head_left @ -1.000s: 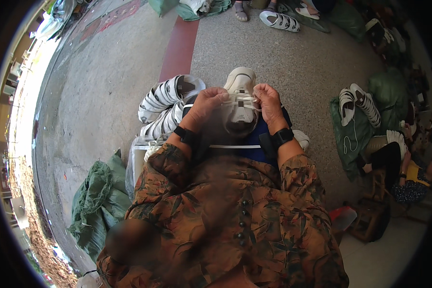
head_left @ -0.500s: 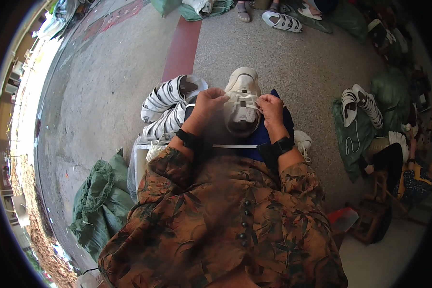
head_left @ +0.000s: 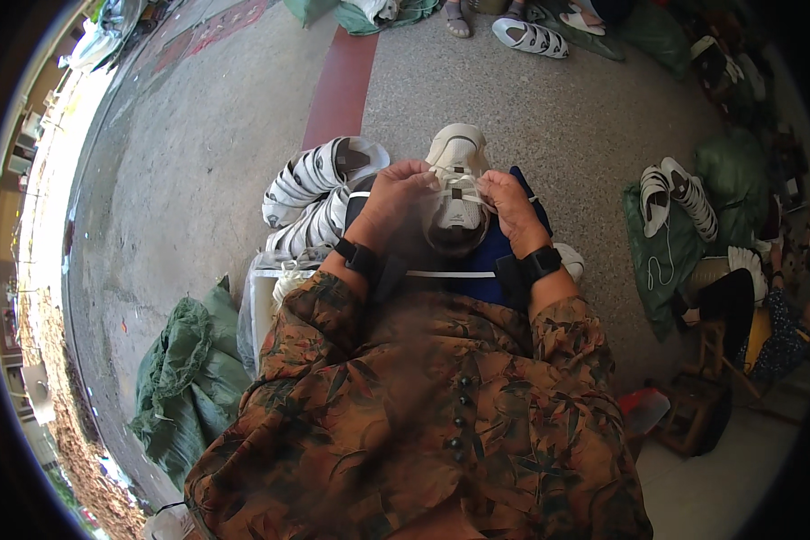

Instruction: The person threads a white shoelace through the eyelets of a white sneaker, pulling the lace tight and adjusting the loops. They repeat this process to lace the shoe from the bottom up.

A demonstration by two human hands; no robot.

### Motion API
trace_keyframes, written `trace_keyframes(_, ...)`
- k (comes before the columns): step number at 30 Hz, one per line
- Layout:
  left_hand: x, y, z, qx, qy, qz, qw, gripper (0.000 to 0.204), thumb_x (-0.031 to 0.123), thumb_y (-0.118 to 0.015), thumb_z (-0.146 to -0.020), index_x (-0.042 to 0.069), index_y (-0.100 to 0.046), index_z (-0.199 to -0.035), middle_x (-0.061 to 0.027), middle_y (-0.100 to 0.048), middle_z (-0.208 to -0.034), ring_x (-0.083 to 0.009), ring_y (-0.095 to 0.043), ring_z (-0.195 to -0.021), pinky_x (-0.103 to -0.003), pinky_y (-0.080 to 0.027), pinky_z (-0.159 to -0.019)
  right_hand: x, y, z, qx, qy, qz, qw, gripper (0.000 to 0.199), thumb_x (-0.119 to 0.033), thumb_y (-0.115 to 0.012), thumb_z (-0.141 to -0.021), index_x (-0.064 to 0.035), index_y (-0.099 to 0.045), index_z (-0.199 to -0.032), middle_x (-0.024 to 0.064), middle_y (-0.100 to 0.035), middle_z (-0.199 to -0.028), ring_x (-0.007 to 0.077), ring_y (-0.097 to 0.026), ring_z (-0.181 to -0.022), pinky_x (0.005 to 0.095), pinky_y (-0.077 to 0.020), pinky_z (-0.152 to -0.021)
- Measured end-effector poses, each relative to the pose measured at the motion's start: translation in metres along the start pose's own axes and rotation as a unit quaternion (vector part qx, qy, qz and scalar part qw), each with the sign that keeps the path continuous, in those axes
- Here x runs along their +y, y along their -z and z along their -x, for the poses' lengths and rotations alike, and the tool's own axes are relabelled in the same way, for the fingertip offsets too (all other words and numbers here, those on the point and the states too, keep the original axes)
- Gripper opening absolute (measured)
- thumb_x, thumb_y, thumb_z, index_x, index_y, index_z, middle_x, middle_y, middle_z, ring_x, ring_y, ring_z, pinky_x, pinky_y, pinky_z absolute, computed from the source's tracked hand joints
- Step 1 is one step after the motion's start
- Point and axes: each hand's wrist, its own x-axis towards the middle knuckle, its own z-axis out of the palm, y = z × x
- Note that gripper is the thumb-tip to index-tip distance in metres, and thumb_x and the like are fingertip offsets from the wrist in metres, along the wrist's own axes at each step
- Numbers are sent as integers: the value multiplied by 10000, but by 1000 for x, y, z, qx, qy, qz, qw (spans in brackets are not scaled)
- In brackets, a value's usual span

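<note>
A cream sneaker [head_left: 459,148] rests on my lap over dark blue cloth [head_left: 488,261], its toe pointing away from me. Pale laces [head_left: 457,183] cross its upper. My left hand [head_left: 400,196] pinches a lace at the left side of the shoe, thumb and fingers pressed together. On the opposite side, my right hand [head_left: 510,205] grips lace between thumb and forefinger, close to the eyelets. Both wrists carry black bands. To the left of the sneaker lie nested stacks of white shoe uppers [head_left: 308,184], touching one another.
A green sack [head_left: 193,360] slumps on the floor at my left. More white shoes [head_left: 679,198] lie on green sacking at the right, near another person's arm [head_left: 777,270] and a wooden stool [head_left: 693,409]. A striped white shoe [head_left: 529,39] lies at the far side beside people's feet.
Both hands have shifted slightly, the left a little toward the shoe and the right hand turning at the laces. The sneaker stays in nearly the same place.
</note>
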Motion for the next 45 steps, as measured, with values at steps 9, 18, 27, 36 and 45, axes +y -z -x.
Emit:
trace_keyframes(9,-7,4,1,6,-72,-161,984,210,173,-585,-872,16,-568,-1010,-22,-609,-835,-97,-564,-732,-239,-462,-678,20,10,1,127,255,333,899,302,-322,-551,-914,-38,-532,-812,51,-546,-649,176,-521,-582,310,-422,-560)
trace_keyframes(18,9,22,25,71,-138,-488,859,297,107,-632,-841,-20,-542,-1094,-33,-621,-756,-92,-575,-686,-233,-464,-629,-1,26,33,159,192,574,780,275,-261,-570,-853,-41,-567,-688,179,-585,-687,402,-564,-673,457,-450,-606)
trace_keyframes(27,2,53,30,95,-218,-558,795,357,137,-676,-781,-4,-546,-1081,-111,-631,-912,-220,-611,-845,-318,-485,-755,-6,67,66,169,121,562,801,228,-228,-647,-814,-20,-580,-880,166,-613,-864,357,-575,-882,432,-456,-730)
trace_keyframes(36,-3,-23,-1,10,-186,-671,718,384,170,-644,-703,46,-544,-1053,-160,-587,-940,-351,-585,-898,-418,-481,-760,16,-6,11,111,207,520,821,348,-86,-666,-717,-5,-537,-1030,211,-596,-958,385,-550,-948,434,-458,-837)
trace_keyframes(45,1,-25,4,23,-217,-623,751,250,174,-613,-754,64,-631,-978,-136,-615,-935,-346,-619,-839,-407,-499,-737,1,-7,11,106,268,391,874,71,-37,-591,-747,-2,-571,-806,200,-620,-805,362,-600,-798,426,-476,-714)
